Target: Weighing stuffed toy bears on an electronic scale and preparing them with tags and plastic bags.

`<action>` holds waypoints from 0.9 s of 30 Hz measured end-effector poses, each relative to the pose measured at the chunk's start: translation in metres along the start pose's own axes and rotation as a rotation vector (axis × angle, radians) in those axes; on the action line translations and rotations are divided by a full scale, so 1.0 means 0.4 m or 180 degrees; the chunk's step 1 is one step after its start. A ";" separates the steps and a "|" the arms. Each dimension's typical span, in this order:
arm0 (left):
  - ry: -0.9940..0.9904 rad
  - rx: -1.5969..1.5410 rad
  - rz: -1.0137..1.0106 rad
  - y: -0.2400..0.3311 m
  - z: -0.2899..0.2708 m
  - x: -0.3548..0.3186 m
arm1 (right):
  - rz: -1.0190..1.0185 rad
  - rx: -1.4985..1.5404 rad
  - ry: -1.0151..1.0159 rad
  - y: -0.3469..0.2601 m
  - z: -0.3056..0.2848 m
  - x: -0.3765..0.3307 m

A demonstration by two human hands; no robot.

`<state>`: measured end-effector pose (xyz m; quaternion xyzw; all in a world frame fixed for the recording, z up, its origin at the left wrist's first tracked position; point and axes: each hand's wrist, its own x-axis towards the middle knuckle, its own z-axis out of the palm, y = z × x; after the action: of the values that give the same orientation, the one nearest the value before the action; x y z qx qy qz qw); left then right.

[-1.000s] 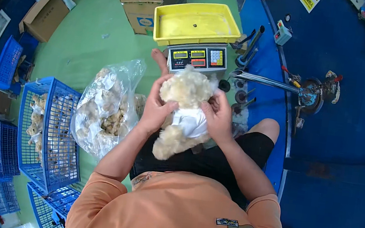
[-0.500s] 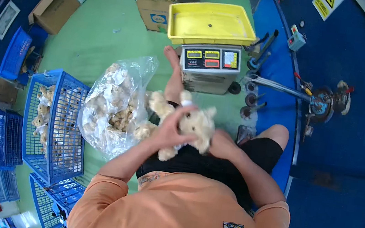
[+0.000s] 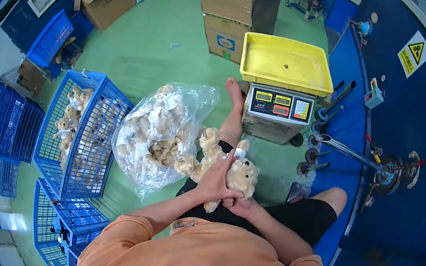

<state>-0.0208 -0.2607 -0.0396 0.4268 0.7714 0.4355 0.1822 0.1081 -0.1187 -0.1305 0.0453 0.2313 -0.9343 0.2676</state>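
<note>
A cream plush teddy bear (image 3: 243, 178) lies across my lap, its head to the right and its legs toward the left. My left hand (image 3: 214, 183) is wrapped round the bear's body just below the head, thumb stretched toward the right hand. Closed against the lower side of the head, my right hand (image 3: 241, 206) pinches the plush there; its fingertips are partly hidden. Left of the bear, a clear plastic bag (image 3: 139, 139) full of similar plush bears rests on the floor, its opening near the bear's feet.
A blue crate (image 3: 95, 139) of plush bears stands left of the bag, with another blue crate (image 3: 45, 218) nearer. Ahead is a weighing scale (image 3: 279, 109) topped by a yellow tray (image 3: 287, 82). Behind it stands a cardboard box (image 3: 226, 13). Metal posts (image 3: 350, 154) line the right side.
The head view has swung, so the scene sits further right and lower. My right hand has closed in under the bear's head, and the head has turned; my left hand keeps its hold.
</note>
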 end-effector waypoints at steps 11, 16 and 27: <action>-0.0052 -0.0515 -0.0383 -0.089 -0.004 -0.028 | -0.0851 0.1989 -0.0282 -0.010 0.120 -0.004; 0.0069 -0.0189 0.0250 -0.098 0.006 -0.035 | -0.0626 0.0523 0.0998 -0.087 0.202 -0.068; 0.0449 0.1030 0.0855 -0.082 0.036 -0.074 | 0.0226 0.1177 0.0478 0.012 -0.003 -0.012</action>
<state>-0.0109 -0.2859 -0.0775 0.5179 0.7783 0.3551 -0.0027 0.1147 -0.1196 -0.1327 0.1715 0.0733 -0.9448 0.2695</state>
